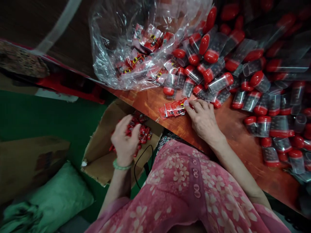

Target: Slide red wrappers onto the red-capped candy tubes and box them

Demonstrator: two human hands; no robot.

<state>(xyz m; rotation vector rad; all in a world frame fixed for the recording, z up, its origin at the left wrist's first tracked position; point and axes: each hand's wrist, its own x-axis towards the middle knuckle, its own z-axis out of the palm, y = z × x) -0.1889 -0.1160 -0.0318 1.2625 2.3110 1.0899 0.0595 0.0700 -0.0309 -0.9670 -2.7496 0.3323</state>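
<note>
- The left hand [125, 139], somewhat blurred, is above the open brown cardboard box [97, 137] beside the desk; its thumb and curved fingers stand well apart, with nothing visible gripped between them.
- A pale green bracelet [122, 166] circles that wrist.
- Inside the box, behind the hand, lies a heap of small, shiny red wrapped pieces [145, 133].
- The right hand [204, 121] rests at the near edge of the reddish-brown desk [235, 136], thumb and fingers close together at the right end of a short, overlapping row of flat, glossy red printed packets [173, 108]; whether it pinches or only presses them cannot be told.
- Just beyond the row sits a crumpled clear plastic bag [103, 58] with more red-and-white printed packets [152, 38] in it.
- To the right, many clear plastic cylinders with rounded red caps [220, 83] lie jumbled, some touching one another.
- A stuffed pale green sack [59, 197] lies on the green floor [79, 115], left of the box.
</note>
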